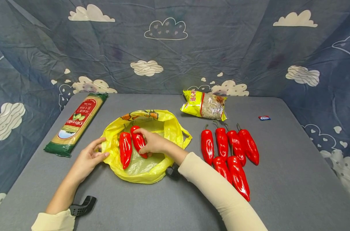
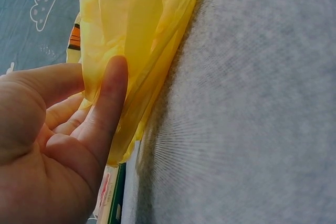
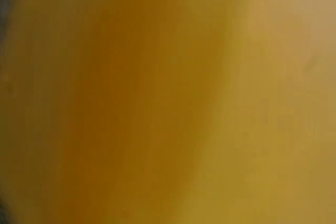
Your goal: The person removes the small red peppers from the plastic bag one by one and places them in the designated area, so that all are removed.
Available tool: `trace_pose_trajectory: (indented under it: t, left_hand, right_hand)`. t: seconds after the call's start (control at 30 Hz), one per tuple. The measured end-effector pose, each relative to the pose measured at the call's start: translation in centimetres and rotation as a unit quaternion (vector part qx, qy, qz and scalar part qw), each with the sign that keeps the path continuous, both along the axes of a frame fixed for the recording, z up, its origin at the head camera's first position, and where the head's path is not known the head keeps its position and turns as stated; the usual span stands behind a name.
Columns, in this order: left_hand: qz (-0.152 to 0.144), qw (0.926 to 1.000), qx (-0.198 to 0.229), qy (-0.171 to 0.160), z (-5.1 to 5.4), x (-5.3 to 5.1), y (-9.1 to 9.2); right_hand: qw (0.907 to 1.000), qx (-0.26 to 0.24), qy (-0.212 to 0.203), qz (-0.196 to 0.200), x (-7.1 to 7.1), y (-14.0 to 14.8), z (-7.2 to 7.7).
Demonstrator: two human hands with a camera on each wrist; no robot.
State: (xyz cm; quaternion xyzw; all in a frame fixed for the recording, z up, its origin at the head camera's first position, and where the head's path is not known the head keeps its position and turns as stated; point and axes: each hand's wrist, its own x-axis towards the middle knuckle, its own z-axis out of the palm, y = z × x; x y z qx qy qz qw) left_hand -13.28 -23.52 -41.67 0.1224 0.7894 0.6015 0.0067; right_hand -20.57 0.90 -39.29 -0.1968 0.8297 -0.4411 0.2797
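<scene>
A yellow plastic bag (image 1: 175,128) lies spread with its mouth toward me in the head view. Its left rim is pinched between the thumb and fingers of my left hand (image 1: 86,158), seen closely in the left wrist view, where the bag (image 2: 142,30) hangs in folds. Over the bag's opening, my right hand (image 1: 154,142) grips a red chili pepper (image 1: 136,138) from the right side. Just left of it, another red pepper (image 1: 125,150) lies inside the bag. Blurred yellow fills the right wrist view, so no fingers show there.
Several red peppers (image 1: 222,141) lie grouped right of the bag, partly behind my right sleeve (image 1: 212,186). A pasta packet (image 1: 76,125) lies at the left. Behind stand a yellow-and-clear food packet (image 1: 205,106) and, farther right, a small blue-and-red wrapped item (image 1: 264,118).
</scene>
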Motion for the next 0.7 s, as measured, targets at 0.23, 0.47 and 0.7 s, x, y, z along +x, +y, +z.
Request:
trace_pose_trajectory:
  t: [0.23, 0.47, 0.7]
  left_hand:
    - [0.001, 1.0, 0.008, 0.002, 0.1, 0.1, 0.2]
    - [0.003, 1.0, 0.001, 0.0, 0.1, 0.1, 0.1]
    - [0.0, 1.0, 0.003, -0.001, 0.1, 0.0, 0.1]
  right_hand:
    - [0.9997, -0.009, 0.008, -0.019, 0.4, 0.3, -0.1]
    - [0.9959, -0.077, -0.043, -0.019, 1.3, 1.3, 0.4]
    - [0.993, -0.115, -0.009, 0.023, 3.9, 4.2, 3.2]
